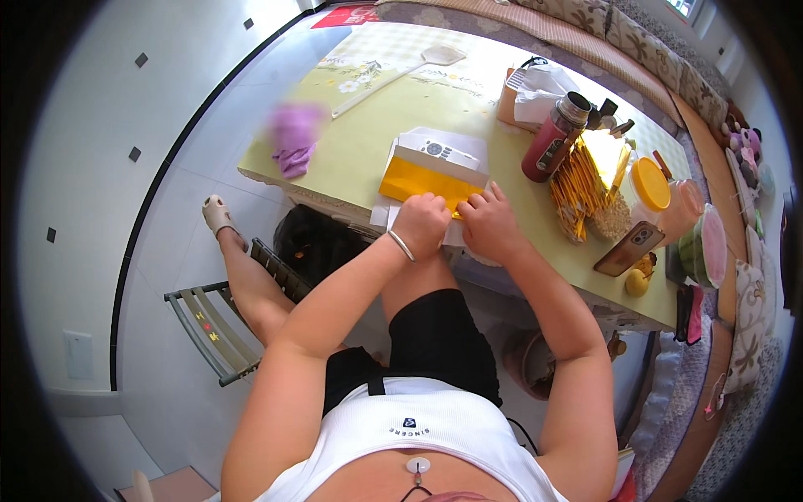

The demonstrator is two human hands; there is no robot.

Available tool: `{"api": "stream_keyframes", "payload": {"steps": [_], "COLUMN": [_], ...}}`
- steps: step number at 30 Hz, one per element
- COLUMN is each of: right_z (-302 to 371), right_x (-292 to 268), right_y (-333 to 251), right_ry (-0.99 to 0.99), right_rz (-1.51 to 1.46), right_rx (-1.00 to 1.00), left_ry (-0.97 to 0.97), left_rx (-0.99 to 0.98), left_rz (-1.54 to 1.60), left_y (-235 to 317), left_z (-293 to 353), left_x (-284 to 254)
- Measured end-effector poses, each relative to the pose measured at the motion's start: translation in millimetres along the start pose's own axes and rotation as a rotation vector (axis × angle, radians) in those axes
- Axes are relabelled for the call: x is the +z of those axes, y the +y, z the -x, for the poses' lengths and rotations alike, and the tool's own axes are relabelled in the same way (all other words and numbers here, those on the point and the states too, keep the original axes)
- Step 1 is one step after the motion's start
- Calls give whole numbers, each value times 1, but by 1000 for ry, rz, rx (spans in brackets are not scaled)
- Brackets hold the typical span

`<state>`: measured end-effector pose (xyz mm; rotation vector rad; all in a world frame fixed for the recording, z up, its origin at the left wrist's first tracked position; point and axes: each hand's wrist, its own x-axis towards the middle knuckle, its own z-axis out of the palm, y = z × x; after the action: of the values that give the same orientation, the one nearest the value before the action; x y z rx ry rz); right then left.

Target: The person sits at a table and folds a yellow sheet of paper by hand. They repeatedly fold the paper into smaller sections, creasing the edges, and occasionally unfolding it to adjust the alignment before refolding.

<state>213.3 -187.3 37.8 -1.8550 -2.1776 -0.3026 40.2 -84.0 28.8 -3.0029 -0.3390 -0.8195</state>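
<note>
My left hand [421, 223] and my right hand [489, 222] are side by side at the near edge of the table. Both have their fingers closed on the near edge of a sheet of gold paper [418, 179]. White sheets [384, 209] lie beneath the gold one, partly hidden by my hands. Just beyond the gold strip lies a pale, remote-like piece with dark round buttons [437, 150]; I cannot tell whether it is a real remote or a print. A silver bangle [401, 245] is on my left wrist.
To the right stand a dark red thermos [552, 142], folded gold papers [579, 188], a tissue box [508, 100], a yellow-lidded jar [651, 186] and a phone [629, 249]. A fly swatter [442, 56] lies at the back, purple cloth [293, 155] at the left. A folding stool [219, 322] stands below.
</note>
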Motion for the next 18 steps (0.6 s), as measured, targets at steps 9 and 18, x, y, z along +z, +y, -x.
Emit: {"api": "stream_keyframes", "payload": {"steps": [9, 18], "right_z": [-1, 17], "right_x": [1, 11], "right_y": [11, -4], "right_ry": [-2, 59], "right_rz": [119, -103], "right_rx": [-31, -88], "left_ry": [80, 54], "left_rx": [-215, -307], "left_rz": [201, 191], "left_y": [-1, 4], "left_z": [-2, 0], "left_x": [0, 0]}}
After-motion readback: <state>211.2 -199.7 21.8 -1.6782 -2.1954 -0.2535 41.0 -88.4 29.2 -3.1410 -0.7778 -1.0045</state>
